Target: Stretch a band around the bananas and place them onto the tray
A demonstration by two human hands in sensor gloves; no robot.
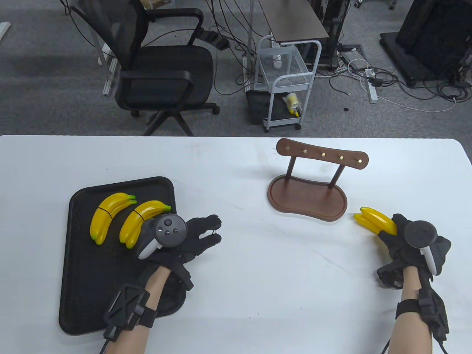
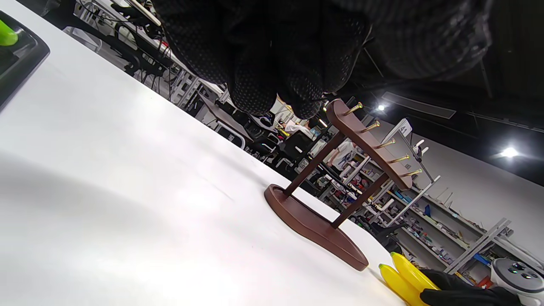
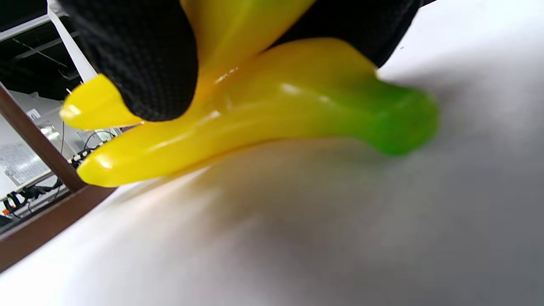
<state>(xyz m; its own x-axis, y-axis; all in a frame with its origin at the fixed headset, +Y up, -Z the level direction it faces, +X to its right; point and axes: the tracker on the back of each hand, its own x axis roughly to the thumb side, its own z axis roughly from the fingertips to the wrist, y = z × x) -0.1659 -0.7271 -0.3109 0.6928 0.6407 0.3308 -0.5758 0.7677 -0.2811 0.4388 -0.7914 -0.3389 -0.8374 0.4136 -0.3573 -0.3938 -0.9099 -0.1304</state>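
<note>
— Grey carpet and cables behind, an office chair (image 1: 162, 70) and a wire cart (image 1: 285, 77) back there. What's on the white surface (image 1: 236, 258)?

— Biggest thing is the black tray (image 1: 73, 280) at my left. Two banana pairs lie on it side by side: pair one (image 1: 108, 215) farther left, pair two (image 1: 142, 219) just beside my left hand (image 1: 191, 239). Each shows a thin dark line across its middle; I take that for a band, but it's too fine to be sure.

— And on the right?

— A brown wooden rack (image 1: 309, 184) with brass pegs stands right of centre. Near its base, toward me, is the third pair (image 1: 376, 220), yellow with a green stem end, low over the surface or on it; I can't tell which.

— Your hands?

— My right hand (image 1: 402, 243) has its fingers (image 3: 140, 63) curled over the third pair, gripping it. My left hand sits past the tray's right edge, fingers loosely bent and close together. A small dark loop seems to sit at the fingertips, too small for me to tell whether I'm holding anything.
</note>
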